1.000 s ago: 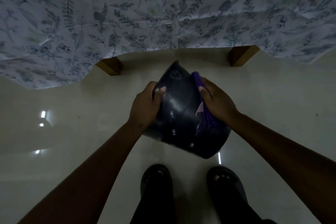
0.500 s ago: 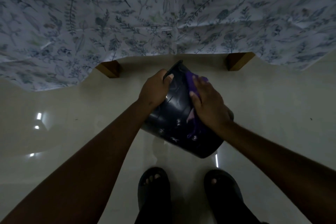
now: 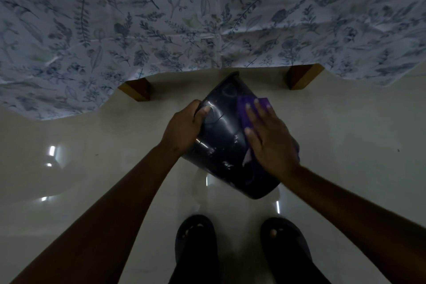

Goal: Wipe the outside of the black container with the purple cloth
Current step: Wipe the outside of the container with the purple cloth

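Head camera view, looking down in dim light at a person standing on a glossy pale floor [image 3: 96,168], both bare arms reaching forward. Held above the floor between the hands is the black container [image 3: 221,145], tilted so its glossy outer wall faces the camera. The left hand [image 3: 182,129] grips the container's left edge, fingers curled around it and thumb pressed on the outside. The right hand [image 3: 269,143] lies flat with fingers spread, pressing the purple cloth [image 3: 246,108] against the container's right side; the cloth shows beyond the fingertips and below the palm. Dark sandals [image 3: 196,244] on both feet appear at the bottom. A leaf-printed tablecloth [image 3: 184,18] hangs across the top, with two wooden legs [image 3: 138,90] showing beneath it.
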